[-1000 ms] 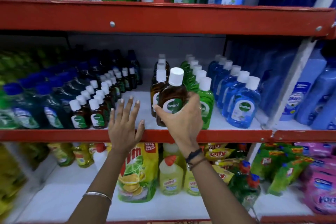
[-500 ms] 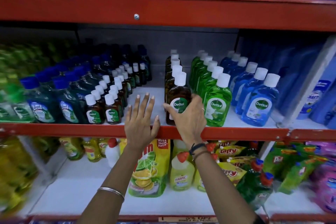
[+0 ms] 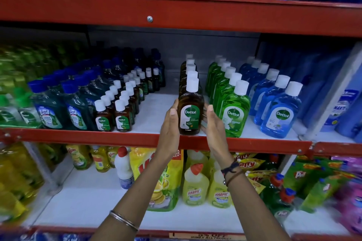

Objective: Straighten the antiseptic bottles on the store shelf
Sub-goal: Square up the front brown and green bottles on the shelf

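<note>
A brown Dettol antiseptic bottle (image 3: pixel 189 112) with a white cap stands upright at the front edge of the middle shelf (image 3: pixel 137 138), heading a single-file row of like brown bottles (image 3: pixel 191 68). My left hand (image 3: pixel 170 123) lies flat against its left side. My right hand (image 3: pixel 212 124) presses its right side, so the bottle is clasped between both palms, label facing me. Right of it run a row of green Dettol bottles (image 3: pixel 234 115) and a row of blue ones (image 3: pixel 280 117).
Small brown Dettol bottles (image 3: pixel 112 117) stand in two rows to the left, with a bare white gap of shelf between them and my hands. Dark green cleaner bottles (image 3: pixel 58 111) stand further left. The red upper shelf beam (image 3: pixel 176 15) hangs overhead. Yellow cleaners fill the shelf below.
My left hand rose from the shelf edge to the bottle's left side. My right hand shifted from the front of the bottle to its right side. The view moved closer.
</note>
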The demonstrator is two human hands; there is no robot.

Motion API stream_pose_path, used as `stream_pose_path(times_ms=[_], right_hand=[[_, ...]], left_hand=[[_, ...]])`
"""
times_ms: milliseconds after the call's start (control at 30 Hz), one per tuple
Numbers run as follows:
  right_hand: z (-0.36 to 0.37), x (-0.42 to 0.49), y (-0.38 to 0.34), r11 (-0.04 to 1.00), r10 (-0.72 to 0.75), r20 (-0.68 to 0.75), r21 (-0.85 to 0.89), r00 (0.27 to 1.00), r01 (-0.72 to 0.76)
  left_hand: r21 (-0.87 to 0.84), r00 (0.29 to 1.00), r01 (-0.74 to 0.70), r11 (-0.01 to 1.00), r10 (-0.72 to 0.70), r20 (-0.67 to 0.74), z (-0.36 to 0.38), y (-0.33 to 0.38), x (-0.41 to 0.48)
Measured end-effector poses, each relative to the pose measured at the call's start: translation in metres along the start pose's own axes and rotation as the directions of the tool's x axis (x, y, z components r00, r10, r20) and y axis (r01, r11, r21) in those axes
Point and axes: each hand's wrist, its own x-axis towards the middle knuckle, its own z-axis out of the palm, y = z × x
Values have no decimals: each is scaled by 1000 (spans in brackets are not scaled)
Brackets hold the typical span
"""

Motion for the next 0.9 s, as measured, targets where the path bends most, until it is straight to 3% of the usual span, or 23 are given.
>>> stream_pose_path(times_ms=[300,433,533,600,667,767,900], right_hand=[[-3,-5,-1,996,-93,11,-17,996,93],[-20,-16,2,965,-261,-130,-77,957,252],[-45,-24,7,924,-381,-301,-93,874,371],[-58,-25,14,927,-372,-392,-110,841,358],[-67,-24,16,954,-295,-394,-72,871,291],[-76,-20,14,977,-215,-289,-69,933,204],[-84,-12,12,987,-143,-225,36,964,155]], left_hand=[[-5,998,-37,999,37,-46,3,-1,-1],[63,931,-280,958,286,-225,23,3,-16],[69,901,-414,908,419,-112,53,8,-27],[46,932,-363,930,363,22,77,14,-26],[6,977,-205,979,204,69,98,18,-17],[-37,1000,2,999,-1,29,116,11,3],[-60,997,69,996,-71,-21,120,0,14]])
